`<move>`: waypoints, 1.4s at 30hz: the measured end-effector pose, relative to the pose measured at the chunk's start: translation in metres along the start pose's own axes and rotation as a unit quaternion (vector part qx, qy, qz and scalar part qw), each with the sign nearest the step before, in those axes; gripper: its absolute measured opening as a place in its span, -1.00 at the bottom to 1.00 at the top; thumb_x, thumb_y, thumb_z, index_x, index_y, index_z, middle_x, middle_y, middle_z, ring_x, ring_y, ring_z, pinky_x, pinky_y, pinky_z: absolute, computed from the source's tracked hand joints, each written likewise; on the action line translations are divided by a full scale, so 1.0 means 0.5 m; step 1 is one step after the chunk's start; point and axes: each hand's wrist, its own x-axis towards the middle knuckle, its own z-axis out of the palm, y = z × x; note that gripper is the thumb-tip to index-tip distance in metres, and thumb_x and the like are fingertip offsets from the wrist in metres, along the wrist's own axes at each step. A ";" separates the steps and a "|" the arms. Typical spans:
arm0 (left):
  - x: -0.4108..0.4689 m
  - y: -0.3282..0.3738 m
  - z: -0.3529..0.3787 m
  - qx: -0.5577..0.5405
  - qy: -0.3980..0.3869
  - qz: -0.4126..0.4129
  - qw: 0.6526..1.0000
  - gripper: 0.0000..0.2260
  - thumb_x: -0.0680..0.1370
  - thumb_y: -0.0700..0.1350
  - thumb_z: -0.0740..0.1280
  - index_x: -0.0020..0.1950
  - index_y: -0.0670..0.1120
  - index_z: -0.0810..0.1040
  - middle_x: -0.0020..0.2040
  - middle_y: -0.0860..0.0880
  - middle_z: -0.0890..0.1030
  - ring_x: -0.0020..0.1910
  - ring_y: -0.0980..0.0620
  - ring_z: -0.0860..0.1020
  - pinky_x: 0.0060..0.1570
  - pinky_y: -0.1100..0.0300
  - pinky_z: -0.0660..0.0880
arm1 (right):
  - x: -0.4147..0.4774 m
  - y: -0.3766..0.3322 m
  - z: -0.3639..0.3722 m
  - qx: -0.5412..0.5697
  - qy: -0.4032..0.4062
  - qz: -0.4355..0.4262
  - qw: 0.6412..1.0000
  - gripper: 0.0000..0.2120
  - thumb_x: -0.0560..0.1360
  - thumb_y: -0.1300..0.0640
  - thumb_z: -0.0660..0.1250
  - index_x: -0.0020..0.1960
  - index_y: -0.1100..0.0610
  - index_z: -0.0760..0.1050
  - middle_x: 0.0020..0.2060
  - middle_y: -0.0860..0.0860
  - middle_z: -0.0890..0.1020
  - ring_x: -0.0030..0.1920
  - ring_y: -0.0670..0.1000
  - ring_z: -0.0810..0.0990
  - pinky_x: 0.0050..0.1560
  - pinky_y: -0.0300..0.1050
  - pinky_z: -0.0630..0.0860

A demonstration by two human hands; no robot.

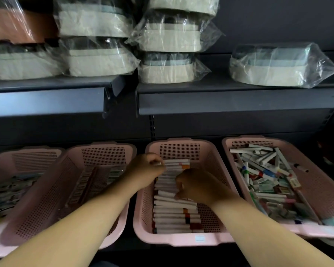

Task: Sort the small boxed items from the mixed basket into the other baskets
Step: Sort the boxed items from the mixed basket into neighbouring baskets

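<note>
Four pink perforated baskets sit side by side on a dark lower shelf across the bottom half of the frame. The mixed basket (316, 189), at the far right, holds a loose heap of small boxes (266, 176). Most are long, thin and white, some with blue, red or green bands, and they lie crossed at all angles over shorter green and white cartons.

Just left of it, in the lower centre, the middle basket (181, 241) holds white boxes (174, 209) of the same long, thin kind. They lie flat and parallel in one neat column running from the front wall to the back. Several show orange, red or dark ends on their right side. A small pale label (199, 238) is stuck on this basket's front rim.

Both hands are over that column. The left hand (147, 170) reaches in from the lower left, and its fingers (157, 163) are curled together and pinch the left end of a white box near the back of the column. The right hand (197, 185) comes in from the lower right, and its thumb and curled fingers (178, 181) clamp a few of the white boxes in the middle of the column.

The second basket (46, 199), left of centre, holds a few rows of boxes along its floor. The far-left basket (0, 162) holds a blurred jumble.

On the upper shelf (220, 101), beige items in clear plastic wrap (174, 37) are stacked, with one lone wrapped item (278, 66) at the right and a reddish-brown one (17, 26) at the upper left.
</note>
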 end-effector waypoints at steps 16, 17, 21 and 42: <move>-0.006 0.006 -0.022 0.027 -0.053 0.045 0.997 -0.65 0.54 -0.34 0.37 0.05 0.13 0.61 -0.01 0.17 0.63 -0.04 0.28 0.57 -0.12 0.42 0.48 | -0.010 0.015 -0.015 0.130 0.040 0.017 0.991 -0.78 0.60 0.13 0.26 0.14 -0.07 0.62 0.12 -0.07 0.64 0.08 -0.07 0.62 0.01 -0.30 0.47; -0.005 0.005 -0.028 0.019 -0.045 0.052 0.997 -0.67 0.54 -0.32 0.40 0.03 0.15 0.61 -0.02 0.20 0.64 -0.04 0.28 0.59 -0.04 0.39 0.51 | -0.010 0.015 -0.030 0.182 0.058 0.037 0.981 -0.74 0.60 0.15 0.26 0.17 -0.12 0.59 0.10 -0.11 0.63 -0.01 -0.12 0.63 -0.08 -0.35 0.47; -0.008 0.003 -0.060 -0.046 -0.016 0.062 0.997 -0.72 0.51 -0.25 0.53 -0.02 0.15 0.64 -0.04 0.14 0.72 -0.02 0.17 0.68 0.12 0.15 0.60 | -0.016 -0.011 -0.083 0.383 0.108 0.062 0.915 -0.75 0.60 0.23 0.30 0.14 -0.10 0.53 -0.08 -0.06 0.60 -0.28 -0.10 0.63 -0.21 -0.11 0.65; -0.150 -0.056 -0.276 0.207 0.029 0.154 0.966 -0.74 0.49 -0.02 0.58 0.14 0.19 0.68 -0.12 0.30 0.57 -0.06 0.51 0.50 -0.08 0.57 0.36 | 0.095 -0.254 -0.105 0.400 -0.010 -0.046 0.915 -0.85 0.58 0.04 0.38 -0.02 0.11 0.65 -0.48 -0.13 0.50 -0.48 -0.19 0.45 -0.45 -0.33 0.35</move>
